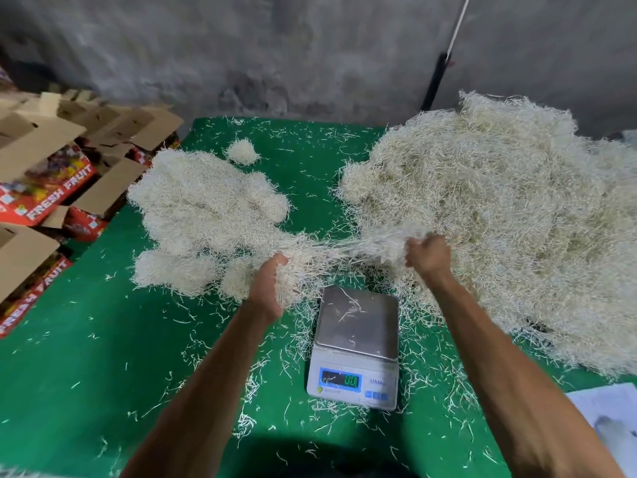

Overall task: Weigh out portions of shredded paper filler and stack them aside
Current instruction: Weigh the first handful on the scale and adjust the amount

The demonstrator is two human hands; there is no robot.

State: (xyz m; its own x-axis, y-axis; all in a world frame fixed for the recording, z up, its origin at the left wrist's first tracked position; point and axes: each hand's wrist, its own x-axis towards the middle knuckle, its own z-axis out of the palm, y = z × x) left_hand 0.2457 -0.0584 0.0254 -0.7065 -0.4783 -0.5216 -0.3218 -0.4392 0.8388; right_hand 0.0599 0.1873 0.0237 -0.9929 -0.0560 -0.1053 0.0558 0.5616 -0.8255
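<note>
left hand (pixel 267 288): fingers curled round a tuft of shredded paper, held above the counter just left of the scale
right hand (pixel 427 255): fist closed on the other end of the same tuft, at the near edge of the big heap
stretched tuft (pixel 344 251): a thin band of strands pulled taut between the two hands, above the far edge of the scale
big heap (pixel 499 215): loose shredded paper piled on the right side of the counter
weighed portions (pixel 203 219): rounded clumps gathered on the left — one small clump (pixel 243 151) lies apart behind them
scale (pixel 356 346): steel pan bare but for a few stray strands, lit display at its front
counter (pixel 103 357): green surface, littered with loose strands
fruit boxes (pixel 51 188): open cardboard cartons at the far left — marked "fresh fruit"
</note>
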